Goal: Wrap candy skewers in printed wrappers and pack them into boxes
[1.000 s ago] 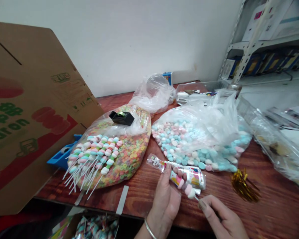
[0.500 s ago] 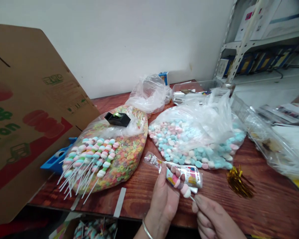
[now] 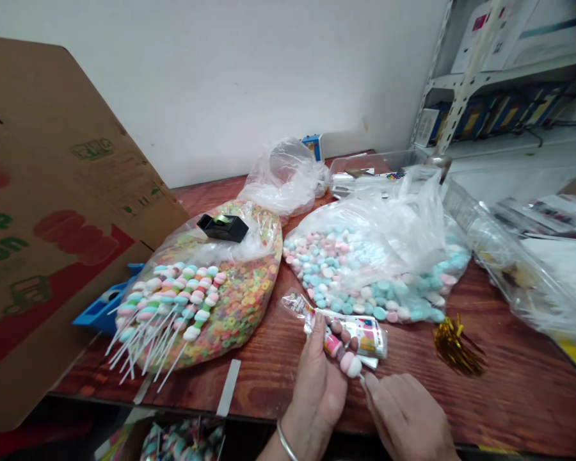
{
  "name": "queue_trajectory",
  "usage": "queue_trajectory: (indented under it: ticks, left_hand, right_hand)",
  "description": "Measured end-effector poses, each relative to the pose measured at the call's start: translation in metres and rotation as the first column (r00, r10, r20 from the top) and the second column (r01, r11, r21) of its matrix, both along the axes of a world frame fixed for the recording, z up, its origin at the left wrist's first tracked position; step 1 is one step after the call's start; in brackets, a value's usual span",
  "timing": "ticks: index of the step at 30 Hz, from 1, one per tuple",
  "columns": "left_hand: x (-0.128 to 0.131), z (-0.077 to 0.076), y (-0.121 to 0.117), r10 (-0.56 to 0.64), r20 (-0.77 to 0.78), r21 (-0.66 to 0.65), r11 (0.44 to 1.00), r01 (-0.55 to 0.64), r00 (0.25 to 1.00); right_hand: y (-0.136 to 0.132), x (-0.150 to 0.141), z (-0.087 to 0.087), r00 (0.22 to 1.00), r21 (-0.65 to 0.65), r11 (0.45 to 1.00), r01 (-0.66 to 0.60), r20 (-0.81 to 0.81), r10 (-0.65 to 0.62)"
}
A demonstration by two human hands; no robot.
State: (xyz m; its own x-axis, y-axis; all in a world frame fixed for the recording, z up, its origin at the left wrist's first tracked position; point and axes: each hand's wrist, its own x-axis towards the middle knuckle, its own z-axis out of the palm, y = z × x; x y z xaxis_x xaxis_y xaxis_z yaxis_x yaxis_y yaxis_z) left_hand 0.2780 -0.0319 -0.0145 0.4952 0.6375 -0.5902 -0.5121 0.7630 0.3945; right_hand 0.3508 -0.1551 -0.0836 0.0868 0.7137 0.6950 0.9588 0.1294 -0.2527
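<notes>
My left hand [image 3: 319, 378], palm up with a metal bangle at the wrist, is closed around a candy skewer [image 3: 351, 365] of pink and white marshmallows. The skewer's upper part lies within a clear printed plastic bag [image 3: 295, 302] along my fingers. At the lower end, the fingers of my right hand [image 3: 408, 406] pinch the white stick. Several flat printed bags [image 3: 372, 339] rest on the table just behind my left hand. To the left, a pile of finished candy skewers [image 3: 177, 298] lies on a large clear bag of ring candies [image 3: 254, 282].
A large bag of pastel marshmallows [image 3: 326, 272] stands behind my hands. Gold foil ties [image 3: 458, 349] lie on the right of the wooden table [image 3: 523, 384]. A black tape dispenser [image 3: 223, 227] sits on the ring-candy bag. A cardboard box [image 3: 77, 160] rises at the left.
My right hand has shifted left and closer to my left hand, still at the stick. The skewer sits slightly further up into the bag. The camera view has moved a little.
</notes>
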Motion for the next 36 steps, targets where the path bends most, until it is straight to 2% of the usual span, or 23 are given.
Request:
queue_trajectory:
  ticks: [2, 3, 4, 5, 6, 8, 9, 11, 14, 16, 20, 23, 24, 25, 26, 28, 29, 30, 31, 32, 33, 34, 36]
  left_hand:
    - [0.0, -0.001, -0.001, -0.024, 0.014, 0.022, 0.999, 0.024, 1.0]
    - [0.0, -0.001, -0.002, -0.032, 0.024, 0.032, 0.999, 0.031, 0.999]
    - [0.0, -0.002, -0.002, -0.039, 0.033, 0.04, 0.999, 0.037, 0.999]
    - [0.0, -0.003, -0.002, -0.044, 0.041, 0.046, 0.998, 0.043, 0.998]
    - [-0.001, -0.004, -0.002, -0.042, 0.044, 0.054, 0.998, 0.04, 0.998]
    - [-0.001, -0.007, -0.003, -0.033, 0.044, 0.071, 0.997, 0.03, 0.999]
    - [-0.001, -0.008, -0.005, -0.036, 0.048, 0.075, 0.997, 0.032, 0.998]
    - [0.0, -0.012, -0.01, -0.066, 0.073, 0.084, 0.995, 0.06, 0.995]
    - [0.001, -0.016, -0.016, -0.155, 0.096, 0.111, 0.983, 0.144, 0.983]
    - [-0.001, -0.017, -0.014, -0.168, 0.078, 0.14, 0.978, 0.156, 0.983]
    - [-0.009, -0.012, 0.005, -0.111, 0.146, 0.236, 0.969, 0.074, 0.983]
    - [-0.012, -0.009, 0.022, -0.092, 0.173, 0.245, 0.968, 0.047, 0.981]
    - [-0.012, -0.008, 0.025, -0.08, 0.161, 0.235, 0.971, 0.04, 0.984]
    - [-0.011, -0.008, 0.027, -0.062, 0.149, 0.219, 0.975, 0.028, 0.987]
    - [-0.01, -0.008, 0.029, -0.042, 0.14, 0.201, 0.979, 0.014, 0.989]
    - [-0.007, -0.008, 0.029, -0.006, 0.135, 0.165, 0.986, -0.016, 0.991]
    - [-0.005, -0.008, 0.028, 0.005, 0.136, 0.147, 0.989, -0.026, 0.991]
    - [-0.003, -0.008, 0.025, 0.016, 0.137, 0.139, 0.99, -0.035, 0.99]
    - [-0.001, -0.008, 0.022, 0.019, 0.137, 0.141, 0.989, -0.038, 0.99]
    - [0.001, -0.008, 0.018, 0.012, 0.138, 0.146, 0.989, -0.032, 0.99]
    - [0.003, -0.008, 0.013, -0.006, 0.137, 0.153, 0.988, -0.015, 0.99]
    - [0.004, -0.008, 0.007, -0.033, 0.137, 0.157, 0.988, 0.011, 0.99]
    - [0.007, -0.01, -0.005, -0.095, 0.139, 0.152, 0.986, 0.073, 0.986]
  right_hand:
    - [0.001, -0.004, 0.001, 0.972, -0.065, 0.997, -0.027, -0.237, 0.011]
    - [0.002, -0.006, 0.002, 0.903, -0.125, 0.99, -0.068, -0.43, 0.008]
    - [0.003, -0.009, 0.004, 0.77, -0.184, 0.973, -0.137, -0.638, -0.012]
    - [0.004, -0.012, 0.006, 0.567, -0.221, 0.949, -0.226, -0.822, -0.057]
    - [0.006, -0.014, 0.009, 0.323, -0.226, 0.922, -0.315, -0.939, -0.12]
    - [0.009, -0.018, 0.015, -0.124, -0.153, 0.89, -0.429, -0.966, -0.226]
    - [0.011, -0.019, 0.019, -0.281, -0.093, 0.887, -0.452, -0.929, -0.241]
    - [0.014, -0.02, 0.026, -0.461, 0.005, 0.895, -0.447, -0.858, -0.225]
    - [0.017, -0.019, 0.032, -0.564, 0.076, 0.908, -0.412, -0.804, -0.189]
    - [0.017, -0.018, 0.032, -0.588, 0.095, 0.915, -0.392, -0.791, -0.17]
    - [0.017, -0.018, 0.029, -0.591, 0.103, 0.924, -0.368, -0.793, -0.147]
    - [0.019, -0.018, 0.029, -0.56, 0.081, 0.911, -0.404, -0.81, -0.177]
    - [0.019, -0.017, 0.029, -0.515, 0.055, 0.906, -0.419, -0.836, -0.187]
    - [0.019, -0.017, 0.028, -0.427, 0.006, 0.904, -0.428, -0.883, -0.196]
    - [0.017, -0.016, 0.027, -0.281, -0.07, 0.907, -0.416, -0.938, -0.202]
    - [0.012, -0.013, 0.022, 0.148, -0.232, 0.926, -0.299, -0.969, -0.196]
    - [0.008, -0.011, 0.019, 0.366, -0.273, 0.938, -0.212, -0.912, -0.183]
    - [0.005, -0.01, 0.016, 0.532, -0.28, 0.95, -0.138, -0.83, -0.167]
    - [0.003, -0.009, 0.014, 0.627, -0.27, 0.958, -0.096, -0.764, -0.152]
    - [0.001, -0.008, 0.013, 0.655, -0.261, 0.961, -0.087, -0.742, -0.143]
    - [0.002, -0.008, 0.013, 0.625, -0.263, 0.959, -0.11, -0.768, -0.139]
    - [0.004, -0.008, 0.015, 0.541, -0.27, 0.952, -0.143, -0.827, -0.153]
    - [0.011, -0.009, 0.019, 0.25, -0.263, 0.935, -0.236, -0.947, -0.203]
